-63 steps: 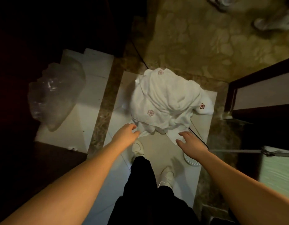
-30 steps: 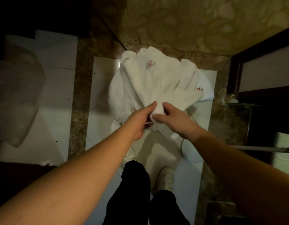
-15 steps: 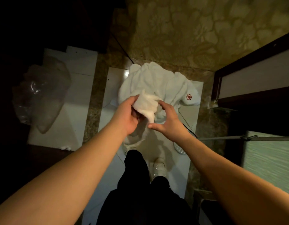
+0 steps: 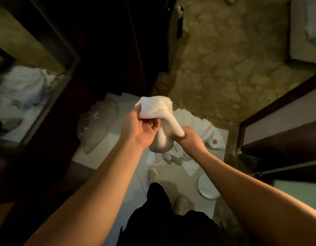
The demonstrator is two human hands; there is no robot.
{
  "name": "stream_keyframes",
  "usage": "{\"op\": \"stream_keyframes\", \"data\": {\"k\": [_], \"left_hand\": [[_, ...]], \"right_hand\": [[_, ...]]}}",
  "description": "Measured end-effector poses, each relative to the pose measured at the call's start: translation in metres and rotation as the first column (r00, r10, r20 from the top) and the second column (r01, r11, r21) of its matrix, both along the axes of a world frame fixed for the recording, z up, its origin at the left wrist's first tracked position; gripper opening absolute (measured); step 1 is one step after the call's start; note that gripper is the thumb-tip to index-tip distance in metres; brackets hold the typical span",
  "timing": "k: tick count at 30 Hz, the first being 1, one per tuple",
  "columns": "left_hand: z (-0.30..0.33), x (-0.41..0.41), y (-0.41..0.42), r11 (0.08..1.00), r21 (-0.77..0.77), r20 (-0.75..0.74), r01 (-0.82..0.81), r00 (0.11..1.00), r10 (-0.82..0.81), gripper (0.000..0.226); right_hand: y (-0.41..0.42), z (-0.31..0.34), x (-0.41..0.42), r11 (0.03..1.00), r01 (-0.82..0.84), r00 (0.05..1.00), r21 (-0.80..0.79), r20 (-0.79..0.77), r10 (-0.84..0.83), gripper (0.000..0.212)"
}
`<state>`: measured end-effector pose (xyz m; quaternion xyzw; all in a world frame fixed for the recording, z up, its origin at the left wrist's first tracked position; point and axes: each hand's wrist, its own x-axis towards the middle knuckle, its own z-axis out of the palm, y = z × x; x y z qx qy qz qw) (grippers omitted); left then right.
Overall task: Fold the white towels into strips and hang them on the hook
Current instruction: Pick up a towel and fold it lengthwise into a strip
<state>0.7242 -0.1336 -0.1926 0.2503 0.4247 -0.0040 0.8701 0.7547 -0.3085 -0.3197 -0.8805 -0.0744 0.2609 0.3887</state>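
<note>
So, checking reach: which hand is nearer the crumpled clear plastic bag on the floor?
Left. The left hand is beside the crumpled clear plastic bag; the right hand is farther across.
</note>
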Motion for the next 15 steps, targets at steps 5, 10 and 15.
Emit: {"op": "stream_keyframes", "data": {"k": [5, 10, 15], "left_hand": [[0.081, -0.044, 0.026, 0.98, 0.046, 0.124, -0.192, 0.975, 0.185, 0.018], [0.138, -0.099, 0.057, 0.921, 0.109, 0.14, -0.375, 0.923, 0.359, 0.02], [0.171, -0.167, 0.09, 0.849, 0.165, 0.166, -0.502, 0.863, 0.478, 0.027]], "right_hand": [[0.009, 0.061, -0.017, 0.998, 0.032, 0.999, 0.05, 0.006, -0.032, 0.034], [0.045, 0.135, -0.05, 0.964, -0.042, 0.998, 0.263, -0.04, 0.054, 0.044], [0.087, 0.209, -0.095, 0.836, -0.076, 0.972, 0.544, -0.148, 0.184, 0.054]]}}
